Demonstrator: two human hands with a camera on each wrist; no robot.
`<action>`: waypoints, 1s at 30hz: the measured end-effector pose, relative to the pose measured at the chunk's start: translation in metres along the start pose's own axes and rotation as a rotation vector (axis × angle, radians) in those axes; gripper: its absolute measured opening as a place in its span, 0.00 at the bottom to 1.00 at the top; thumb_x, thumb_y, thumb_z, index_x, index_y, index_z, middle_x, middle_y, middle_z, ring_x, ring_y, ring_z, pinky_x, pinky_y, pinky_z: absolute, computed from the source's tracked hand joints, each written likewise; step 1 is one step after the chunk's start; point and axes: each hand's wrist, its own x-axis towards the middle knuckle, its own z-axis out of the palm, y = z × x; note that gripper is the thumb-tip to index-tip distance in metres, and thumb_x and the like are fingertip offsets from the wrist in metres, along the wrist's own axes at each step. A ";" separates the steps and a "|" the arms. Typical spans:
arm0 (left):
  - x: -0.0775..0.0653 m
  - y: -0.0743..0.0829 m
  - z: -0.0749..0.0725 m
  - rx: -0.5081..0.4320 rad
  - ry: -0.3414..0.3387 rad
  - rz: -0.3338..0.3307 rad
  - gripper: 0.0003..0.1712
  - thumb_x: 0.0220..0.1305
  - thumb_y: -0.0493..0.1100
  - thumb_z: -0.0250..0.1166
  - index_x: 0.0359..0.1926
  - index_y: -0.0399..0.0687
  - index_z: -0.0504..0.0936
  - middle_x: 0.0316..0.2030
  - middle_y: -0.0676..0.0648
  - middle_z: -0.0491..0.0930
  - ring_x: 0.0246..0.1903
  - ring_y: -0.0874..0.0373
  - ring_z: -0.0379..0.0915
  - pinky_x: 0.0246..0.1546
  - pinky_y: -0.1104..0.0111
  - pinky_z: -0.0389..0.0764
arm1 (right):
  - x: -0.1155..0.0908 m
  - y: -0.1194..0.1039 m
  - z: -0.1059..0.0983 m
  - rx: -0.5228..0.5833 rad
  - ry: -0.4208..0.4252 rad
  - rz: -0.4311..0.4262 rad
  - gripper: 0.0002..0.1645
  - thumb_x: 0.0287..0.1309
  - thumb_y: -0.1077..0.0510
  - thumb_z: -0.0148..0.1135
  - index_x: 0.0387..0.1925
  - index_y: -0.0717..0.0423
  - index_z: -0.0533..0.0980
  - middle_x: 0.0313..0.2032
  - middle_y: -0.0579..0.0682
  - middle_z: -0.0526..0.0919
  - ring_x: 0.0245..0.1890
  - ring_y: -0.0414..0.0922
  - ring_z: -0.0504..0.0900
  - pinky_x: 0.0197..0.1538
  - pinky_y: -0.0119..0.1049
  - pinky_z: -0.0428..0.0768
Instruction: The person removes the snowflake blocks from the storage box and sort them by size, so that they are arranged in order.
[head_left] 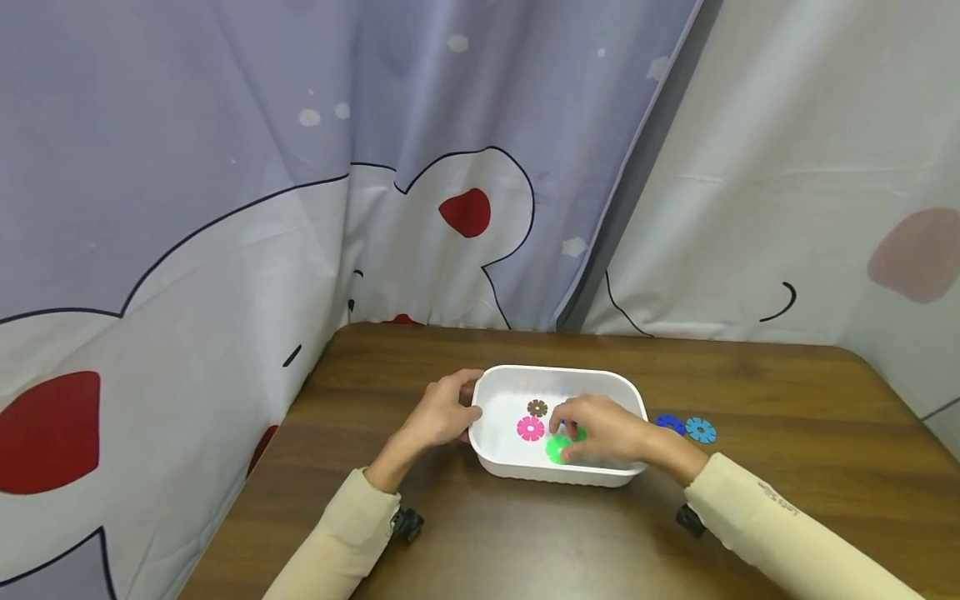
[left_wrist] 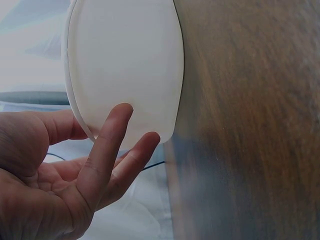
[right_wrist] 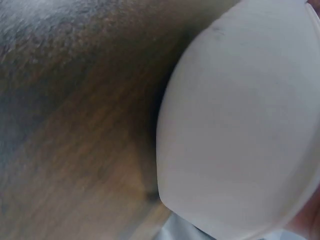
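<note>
A white plastic tray stands on the wooden table. At its left end my left hand grips the rim, thumb over the edge and fingers along the outer wall; the left wrist view shows the hand at the tray's wall. My right hand reaches into the tray, thumb and index finger apart above a bright green notched disc. Beside these fingers lie a pink disc and a small brown disc. Bits of green and blue show beneath the hand, partly hidden.
Right of the tray, a dark blue disc and a light blue disc lie on the table. Patterned curtains hang behind and beside the table. In the right wrist view the tray's outer wall hides most of the right hand.
</note>
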 end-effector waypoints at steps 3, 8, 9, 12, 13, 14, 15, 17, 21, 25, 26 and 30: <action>0.000 -0.001 0.001 0.002 -0.006 0.000 0.34 0.65 0.27 0.65 0.73 0.35 0.72 0.55 0.27 0.83 0.28 0.50 0.87 0.23 0.57 0.91 | 0.000 -0.001 0.004 -0.024 -0.011 0.017 0.17 0.52 0.56 0.83 0.44 0.48 0.86 0.31 0.40 0.80 0.35 0.37 0.75 0.44 0.35 0.76; 0.000 0.000 0.001 -0.002 -0.008 0.000 0.35 0.65 0.26 0.64 0.73 0.34 0.72 0.56 0.26 0.83 0.30 0.47 0.88 0.23 0.58 0.91 | 0.000 0.000 0.007 -0.047 -0.013 0.028 0.18 0.50 0.54 0.84 0.43 0.46 0.86 0.34 0.39 0.79 0.37 0.37 0.76 0.46 0.39 0.76; 0.000 0.000 0.001 -0.002 -0.007 0.001 0.35 0.65 0.26 0.64 0.73 0.34 0.72 0.56 0.26 0.83 0.30 0.46 0.88 0.23 0.58 0.91 | 0.001 0.000 0.007 -0.050 -0.012 0.031 0.18 0.50 0.54 0.84 0.43 0.46 0.86 0.34 0.39 0.79 0.38 0.38 0.76 0.46 0.39 0.75; 0.000 0.001 0.000 -0.001 -0.004 -0.001 0.35 0.65 0.26 0.64 0.73 0.35 0.72 0.56 0.26 0.83 0.30 0.46 0.88 0.23 0.57 0.91 | 0.003 0.000 0.007 -0.049 -0.006 0.032 0.19 0.49 0.54 0.84 0.41 0.46 0.83 0.33 0.39 0.78 0.37 0.37 0.76 0.45 0.38 0.74; 0.000 0.001 0.000 -0.001 -0.004 -0.003 0.35 0.65 0.26 0.64 0.73 0.35 0.72 0.56 0.26 0.83 0.30 0.46 0.88 0.24 0.57 0.91 | 0.003 -0.001 0.007 -0.044 -0.003 0.032 0.19 0.48 0.54 0.85 0.40 0.46 0.82 0.32 0.39 0.78 0.35 0.37 0.75 0.44 0.37 0.74; 0.000 0.001 0.000 0.001 -0.004 -0.004 0.35 0.65 0.27 0.64 0.73 0.35 0.72 0.56 0.26 0.83 0.30 0.47 0.88 0.24 0.57 0.91 | 0.004 -0.001 0.007 -0.035 -0.003 0.036 0.20 0.48 0.55 0.85 0.39 0.46 0.81 0.31 0.39 0.77 0.34 0.37 0.74 0.43 0.35 0.74; 0.000 0.000 0.000 0.002 -0.003 -0.005 0.35 0.65 0.27 0.65 0.73 0.35 0.72 0.56 0.26 0.83 0.29 0.47 0.88 0.24 0.57 0.91 | 0.004 -0.001 0.006 -0.021 -0.005 0.042 0.20 0.48 0.55 0.85 0.38 0.46 0.79 0.29 0.39 0.76 0.32 0.36 0.73 0.41 0.34 0.73; 0.000 0.000 0.000 0.003 -0.003 -0.005 0.35 0.65 0.26 0.64 0.73 0.35 0.71 0.56 0.26 0.83 0.29 0.48 0.88 0.24 0.56 0.91 | 0.004 -0.002 0.005 0.011 -0.006 0.054 0.21 0.48 0.56 0.84 0.36 0.46 0.77 0.26 0.38 0.73 0.29 0.35 0.71 0.37 0.31 0.71; 0.000 -0.001 0.001 0.007 -0.003 -0.002 0.35 0.65 0.26 0.64 0.73 0.35 0.72 0.55 0.27 0.83 0.29 0.48 0.88 0.23 0.58 0.91 | 0.003 -0.002 -0.001 0.084 -0.006 0.067 0.19 0.52 0.58 0.83 0.35 0.48 0.76 0.22 0.37 0.68 0.25 0.33 0.66 0.32 0.28 0.67; 0.000 0.000 0.001 0.008 -0.004 -0.004 0.35 0.65 0.26 0.65 0.73 0.35 0.72 0.55 0.27 0.83 0.30 0.47 0.88 0.22 0.59 0.91 | 0.001 0.000 -0.010 0.136 0.028 0.071 0.17 0.54 0.59 0.81 0.39 0.51 0.78 0.22 0.37 0.67 0.24 0.33 0.64 0.30 0.27 0.66; 0.000 0.000 0.001 0.008 -0.005 -0.004 0.35 0.66 0.26 0.65 0.73 0.35 0.71 0.55 0.27 0.83 0.30 0.47 0.88 0.22 0.60 0.91 | 0.000 0.001 -0.013 0.146 0.039 0.076 0.17 0.55 0.59 0.81 0.40 0.52 0.78 0.22 0.38 0.67 0.24 0.33 0.64 0.30 0.27 0.65; 0.000 0.001 0.001 0.008 -0.002 -0.007 0.35 0.66 0.26 0.65 0.73 0.35 0.71 0.56 0.26 0.83 0.32 0.45 0.89 0.23 0.60 0.91 | -0.004 0.004 -0.025 0.187 0.076 0.085 0.16 0.57 0.59 0.80 0.43 0.53 0.80 0.21 0.39 0.67 0.24 0.34 0.64 0.31 0.28 0.66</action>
